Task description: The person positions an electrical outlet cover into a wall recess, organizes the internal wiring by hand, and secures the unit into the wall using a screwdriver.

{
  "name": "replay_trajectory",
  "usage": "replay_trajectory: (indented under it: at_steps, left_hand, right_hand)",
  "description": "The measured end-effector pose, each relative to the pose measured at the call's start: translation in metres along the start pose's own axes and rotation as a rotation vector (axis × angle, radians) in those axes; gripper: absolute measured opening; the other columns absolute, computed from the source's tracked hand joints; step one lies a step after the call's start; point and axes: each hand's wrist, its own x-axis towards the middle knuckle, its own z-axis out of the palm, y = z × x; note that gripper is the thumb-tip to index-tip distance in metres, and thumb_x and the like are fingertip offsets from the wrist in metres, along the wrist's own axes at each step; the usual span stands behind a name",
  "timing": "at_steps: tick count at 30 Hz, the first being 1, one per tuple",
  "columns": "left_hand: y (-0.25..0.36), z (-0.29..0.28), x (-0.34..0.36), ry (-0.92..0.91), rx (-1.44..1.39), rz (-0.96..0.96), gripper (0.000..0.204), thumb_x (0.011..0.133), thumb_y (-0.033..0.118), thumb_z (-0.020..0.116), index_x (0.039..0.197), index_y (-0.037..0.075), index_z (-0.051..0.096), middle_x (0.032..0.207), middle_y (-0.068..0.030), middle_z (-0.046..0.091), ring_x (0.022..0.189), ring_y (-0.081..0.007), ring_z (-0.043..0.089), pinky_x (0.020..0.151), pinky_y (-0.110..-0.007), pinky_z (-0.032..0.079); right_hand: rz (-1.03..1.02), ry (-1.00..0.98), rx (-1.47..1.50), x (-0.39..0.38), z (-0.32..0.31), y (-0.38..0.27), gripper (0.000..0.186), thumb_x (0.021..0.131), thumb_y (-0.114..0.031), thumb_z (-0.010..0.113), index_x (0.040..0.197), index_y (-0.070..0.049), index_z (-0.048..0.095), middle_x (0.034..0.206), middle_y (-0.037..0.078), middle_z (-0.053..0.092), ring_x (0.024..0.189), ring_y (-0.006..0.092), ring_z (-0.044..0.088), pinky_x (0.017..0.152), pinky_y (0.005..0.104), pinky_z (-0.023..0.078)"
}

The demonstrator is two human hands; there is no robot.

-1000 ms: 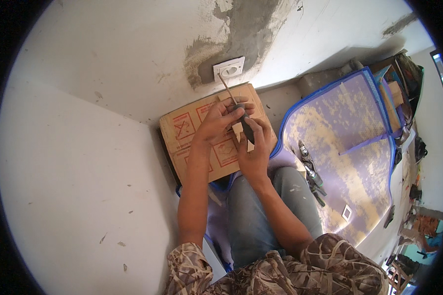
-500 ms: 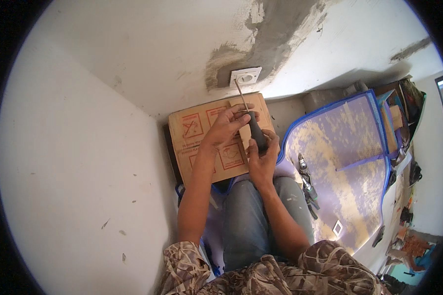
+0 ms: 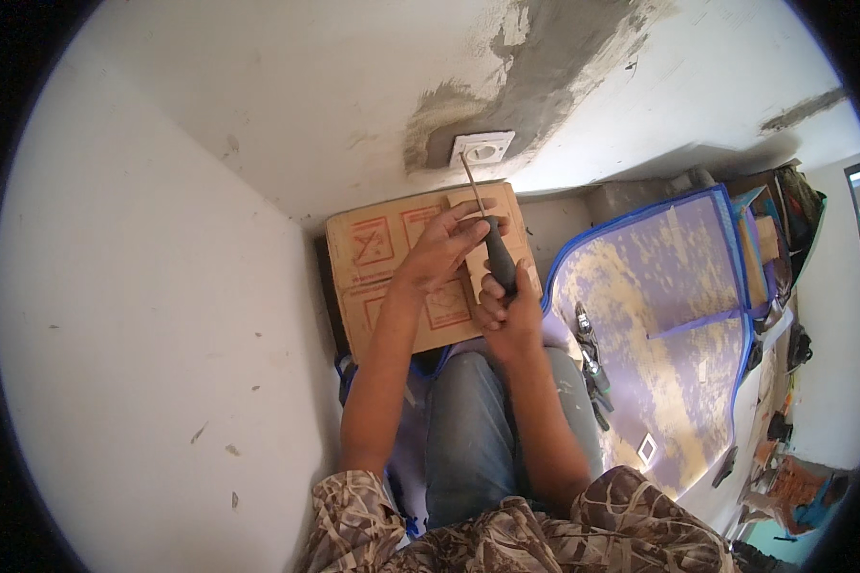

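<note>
A screwdriver (image 3: pixel 499 256) with a dark handle and a long thin shaft points up at a white wall socket (image 3: pixel 488 152). Its tip meets the left side of the socket plate. My left hand (image 3: pixel 446 246) pinches it where the shaft enters the handle. Around the handle's lower end, the fingers of my right hand (image 3: pixel 509 315) are closed. Beneath both hands is a cardboard box (image 3: pixel 349 263) with red printed symbols, pushed up near the wall.
A worn purple mat with blue edging (image 3: pixel 674 315) spreads to the right. Hand tools (image 3: pixel 592 368) and a small white frame (image 3: pixel 648 448) lie on it. A white wall (image 3: pixel 143 315) rises close at my left; stacked items (image 3: pixel 769 239) stand at the far right.
My right hand has turned about the handle, its fingers now curled round from the left with the thumb raised. The left hand keeps its place; the view has shifted slightly.
</note>
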Motion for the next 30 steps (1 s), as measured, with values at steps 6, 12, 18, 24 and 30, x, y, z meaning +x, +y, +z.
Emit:
replay_trajectory:
  at_steps: [6, 12, 18, 24, 30]
  left_hand:
    - [0.004, 0.004, -0.001, 0.043, 0.002, -0.048, 0.036, 0.097, 0.005, 0.055, 0.132, 0.001, 0.05, 0.122, -0.0149, 0.062, 0.118, -0.0214, 0.058, 0.099, -0.031, 0.05]
    - [0.002, 0.002, 0.001, -0.003, -0.075, -0.029, 0.036, 0.097, 0.006, 0.057, 0.132, 0.002, 0.05, 0.121, -0.0142, 0.062, 0.119, -0.0211, 0.058, 0.099, -0.031, 0.049]
    - [0.003, -0.001, 0.0, 0.012, -0.012, -0.009, 0.036, 0.096, 0.007, 0.058, 0.131, 0.001, 0.051, 0.121, -0.0135, 0.062, 0.117, -0.0202, 0.059, 0.099, -0.031, 0.049]
    - [0.003, 0.007, 0.0, 0.026, -0.035, -0.008, 0.036, 0.096, 0.01, 0.06, 0.13, 0.0, 0.052, 0.119, -0.0131, 0.064, 0.114, -0.0195, 0.061, 0.098, -0.031, 0.049]
    - [0.004, 0.001, 0.003, 0.019, 0.083, -0.021, 0.04, 0.096, 0.01, 0.058, 0.134, 0.001, 0.048, 0.123, -0.0137, 0.062, 0.119, -0.0214, 0.058, 0.102, -0.034, 0.048]
  right_hand:
    - [-0.403, 0.314, -0.703, -0.004, 0.025, 0.009, 0.036, 0.103, -0.033, 0.044, 0.119, -0.001, 0.049, 0.078, 0.002, 0.05, 0.054, 0.0072, 0.04, 0.048, 0.0223, 0.036]
    - [-0.087, 0.023, -0.064, -0.009, 0.009, 0.002, 0.034, 0.102, -0.026, 0.049, 0.125, -0.002, 0.045, 0.082, 0.004, 0.05, 0.058, 0.0062, 0.043, 0.05, 0.0222, 0.038]
    - [-0.299, 0.278, -0.742, -0.009, 0.027, 0.006, 0.031, 0.103, -0.03, 0.045, 0.119, -0.004, 0.046, 0.088, 0.005, 0.052, 0.058, 0.0104, 0.045, 0.053, 0.0253, 0.041]
    - [-0.052, -0.066, 0.043, -0.004, 0.004, -0.001, 0.038, 0.102, -0.026, 0.049, 0.131, -0.003, 0.04, 0.089, 0.005, 0.05, 0.06, 0.0078, 0.044, 0.05, 0.0222, 0.037]
    - [-0.389, 0.189, -0.663, -0.003, 0.019, 0.008, 0.037, 0.103, -0.029, 0.046, 0.128, -0.002, 0.04, 0.084, 0.002, 0.045, 0.057, 0.0062, 0.042, 0.048, 0.0214, 0.036]
